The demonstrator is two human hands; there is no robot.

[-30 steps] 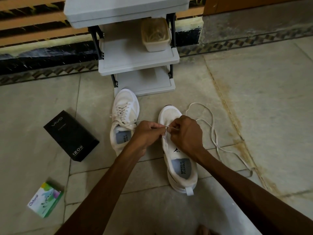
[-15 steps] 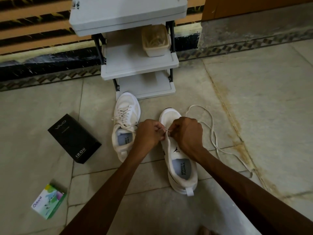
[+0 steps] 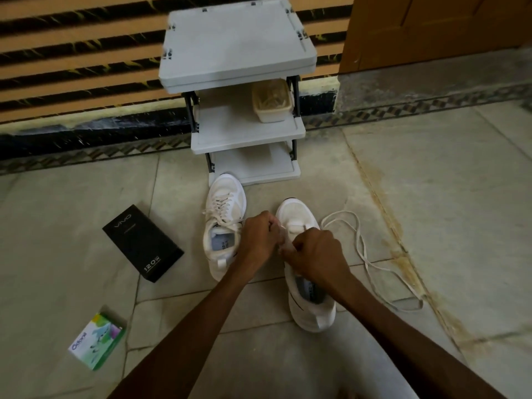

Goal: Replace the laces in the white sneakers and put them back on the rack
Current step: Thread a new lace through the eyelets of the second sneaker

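green box (image 3: 96, 341): nearest to me, lying flat on the floor (image 3: 431, 174) towards its near left corner, out of the work.
unlaced sneaker (image 3: 312, 315): on the floor in front of the person, heel towards them, toe towards the rack; its eyelet row sits under both hands.
right hand (image 3: 318, 251): fingers curled over the tongue, pinched on the lace end (image 3: 296, 226) just behind the toe.
left hand (image 3: 260, 237): curled tight at the sneaker's left eyelets, touching the right hand; it looks to be pinching the same lace, though the fingertips are hidden.
step in hand: i'd say it's the first crossings at the toe.
doing it well: even up both ends before going higher, keep the lace flat and untwisted, feed the tip straight through each eyelet, and steady the upper with the other hand.
loose lace (image 3: 359, 246): looped on the floor to the right; i can't tell whether it joins the piece in hand. watch that it doesn't knot.
black box (image 3: 142, 243): flat on the floor, well left.
laced sneaker (image 3: 224, 214): laced up, toe against the rack's foot.
rack (image 3: 239, 47): at the floor's far edge by the wall; a tub (image 3: 272, 102) sits on its middle shelf, and neither sneaker is on it yet.
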